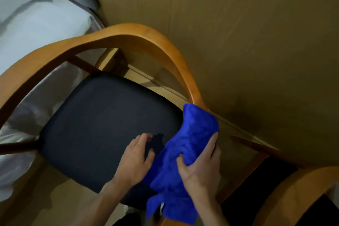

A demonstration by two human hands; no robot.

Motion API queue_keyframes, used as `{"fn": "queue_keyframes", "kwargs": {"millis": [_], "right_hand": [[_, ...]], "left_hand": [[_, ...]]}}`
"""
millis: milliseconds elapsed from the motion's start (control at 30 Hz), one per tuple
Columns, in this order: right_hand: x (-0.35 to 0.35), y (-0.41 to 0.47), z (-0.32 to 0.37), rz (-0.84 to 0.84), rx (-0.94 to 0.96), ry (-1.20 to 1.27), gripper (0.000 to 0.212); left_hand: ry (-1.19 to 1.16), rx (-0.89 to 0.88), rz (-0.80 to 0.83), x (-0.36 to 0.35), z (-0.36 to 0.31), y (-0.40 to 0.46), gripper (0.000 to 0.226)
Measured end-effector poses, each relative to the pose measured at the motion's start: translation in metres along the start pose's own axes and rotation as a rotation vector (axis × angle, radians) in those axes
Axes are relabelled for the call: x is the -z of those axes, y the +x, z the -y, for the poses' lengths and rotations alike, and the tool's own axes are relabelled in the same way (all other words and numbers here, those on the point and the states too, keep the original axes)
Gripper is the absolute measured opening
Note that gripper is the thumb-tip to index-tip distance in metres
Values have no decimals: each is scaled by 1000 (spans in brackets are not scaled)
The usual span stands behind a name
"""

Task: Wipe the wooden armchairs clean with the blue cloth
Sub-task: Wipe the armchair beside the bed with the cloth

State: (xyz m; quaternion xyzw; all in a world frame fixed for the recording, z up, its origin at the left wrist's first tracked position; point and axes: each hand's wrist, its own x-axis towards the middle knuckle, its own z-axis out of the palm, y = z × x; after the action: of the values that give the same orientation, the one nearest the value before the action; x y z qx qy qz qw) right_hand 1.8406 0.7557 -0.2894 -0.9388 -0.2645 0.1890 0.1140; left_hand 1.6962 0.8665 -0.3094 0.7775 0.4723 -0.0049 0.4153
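The right hand [200, 167] grips the bunched blue cloth [185, 150], thumb dug into its folds and fingers wrapped over its far side, so the cloth bulges above the hand and a loose tail hangs below the wrist. The cloth's upper end is pressed against the right end of the armchair's [128, 36] curved wooden rail, just where the rail comes down beside the seat [102, 126]. The left hand [136, 158] lies just left of the cloth, touching its edge, fingers loosely bent and resting on the dark seat, holding nothing. Past the hands the seat spreads away, and the rail arcs round its far side. Right of the cloth stands a second armchair [286, 187], only partly in view. Beyond the rail are a tan wall [247, 33] and, to its left, a bed [36, 29] with pale linen.
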Motion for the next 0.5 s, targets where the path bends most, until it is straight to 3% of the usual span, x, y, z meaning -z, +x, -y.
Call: {"fn": "queue_keyframes", "kwargs": {"millis": [100, 267, 500], "right_hand": [[5, 74, 13, 41, 111, -27, 108], [6, 173, 73, 42, 280, -86, 62], [19, 216, 125, 107, 443, 57, 66]], "left_hand": [[-3, -1, -67, 2, -3, 28, 38], [23, -59, -117, 17, -7, 61, 42], [60, -69, -256, 77, 14, 90, 48]]}}
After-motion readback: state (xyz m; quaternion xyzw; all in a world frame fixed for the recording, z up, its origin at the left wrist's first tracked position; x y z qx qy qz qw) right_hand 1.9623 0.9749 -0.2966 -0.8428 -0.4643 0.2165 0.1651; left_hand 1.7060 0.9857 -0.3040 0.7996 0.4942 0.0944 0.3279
